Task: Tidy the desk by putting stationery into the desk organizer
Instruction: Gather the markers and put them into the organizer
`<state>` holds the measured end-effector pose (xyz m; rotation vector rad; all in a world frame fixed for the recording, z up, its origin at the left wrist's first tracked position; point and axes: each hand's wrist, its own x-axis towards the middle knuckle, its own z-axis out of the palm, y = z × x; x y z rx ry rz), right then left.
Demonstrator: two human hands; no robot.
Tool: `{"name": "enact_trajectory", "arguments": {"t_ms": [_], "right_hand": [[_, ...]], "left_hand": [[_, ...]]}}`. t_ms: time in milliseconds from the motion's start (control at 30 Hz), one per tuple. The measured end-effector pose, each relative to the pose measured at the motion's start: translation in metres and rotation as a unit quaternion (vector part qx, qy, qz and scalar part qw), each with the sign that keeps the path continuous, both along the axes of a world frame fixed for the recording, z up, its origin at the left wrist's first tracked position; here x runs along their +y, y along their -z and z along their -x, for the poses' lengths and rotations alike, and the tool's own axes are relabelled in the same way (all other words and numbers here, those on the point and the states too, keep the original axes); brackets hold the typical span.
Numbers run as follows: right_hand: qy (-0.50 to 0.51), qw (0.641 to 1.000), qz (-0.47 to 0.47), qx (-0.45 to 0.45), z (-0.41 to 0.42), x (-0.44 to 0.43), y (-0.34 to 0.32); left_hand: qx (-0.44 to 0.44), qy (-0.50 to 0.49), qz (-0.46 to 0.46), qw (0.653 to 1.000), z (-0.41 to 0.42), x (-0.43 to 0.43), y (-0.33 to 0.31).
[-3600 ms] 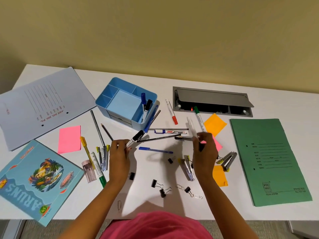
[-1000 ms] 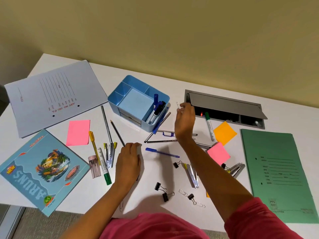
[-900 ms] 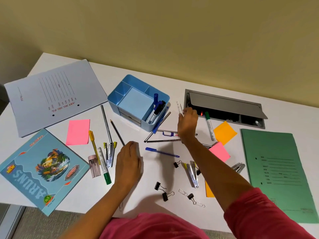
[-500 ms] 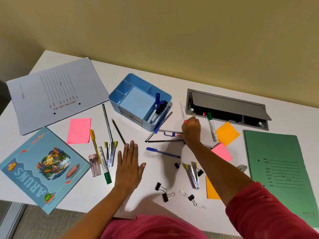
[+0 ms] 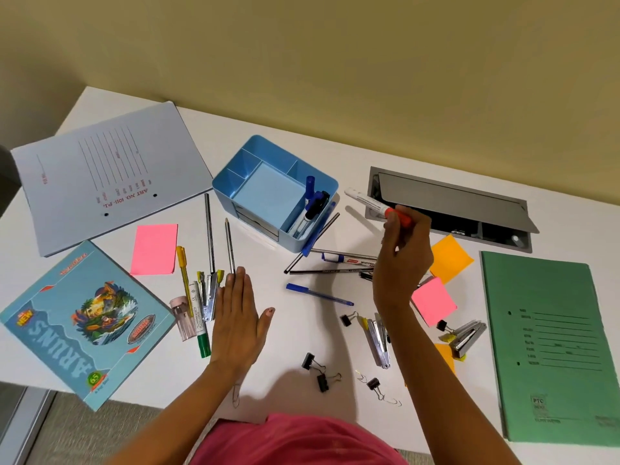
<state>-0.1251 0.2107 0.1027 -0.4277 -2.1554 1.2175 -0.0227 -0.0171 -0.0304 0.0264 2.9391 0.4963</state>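
A light blue desk organizer [image 5: 235,184] stands at the desk's middle back, with several markers [image 5: 312,206] in its right slot. My right hand [image 5: 404,260] holds a white marker with a red cap [image 5: 372,204] above the desk, just right of the organizer. My left hand [image 5: 238,317] lies flat and open on the desk, palm down. Between the hands lie a blue pen [image 5: 318,294], thin black pens [image 5: 330,271] and a whiteboard marker [image 5: 349,258].
Left of my left hand lie a yellow pen [image 5: 184,273], a green marker [image 5: 199,325], a stapler [image 5: 211,297] and pencils [image 5: 229,245]. Binder clips [image 5: 322,382], staplers [image 5: 379,340], pink [image 5: 154,248] and orange [image 5: 449,258] sticky notes, a blue notebook [image 5: 77,323], a grey folder [image 5: 100,176], a green folder [image 5: 550,344], a cable box [image 5: 449,204].
My right hand took the red-capped marker off the desk and lifted it beside the organizer. My left hand spread out flat on the desk.
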Motion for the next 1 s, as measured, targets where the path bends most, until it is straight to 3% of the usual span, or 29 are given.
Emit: {"name": "enact_trajectory", "arguments": {"t_ms": [167,467,667,867,1000], "right_hand": [[-0.093,0.995,-0.026,-0.003,0.000,-0.022,-0.015],[-0.214,0.964,-0.073,-0.141,0.019,-0.052,0.003],[-0.253,0.948,-0.173,-0.080,0.022,-0.065,0.026],[-0.218,0.959,-0.074,-0.167,0.027,-0.063,0.029],[-0.219,0.961,-0.036,-0.165,0.021,-0.051,0.033]], "left_hand": [[0.003,0.051,-0.030,0.998,0.008,0.028,-0.001],[-0.019,0.025,0.009,0.999,0.005,0.047,0.011],[-0.001,0.048,0.025,0.999,0.008,0.027,0.011],[0.004,0.094,0.028,0.995,0.012,0.001,0.011],[0.010,0.097,0.029,0.995,0.014,-0.004,0.010]]}}
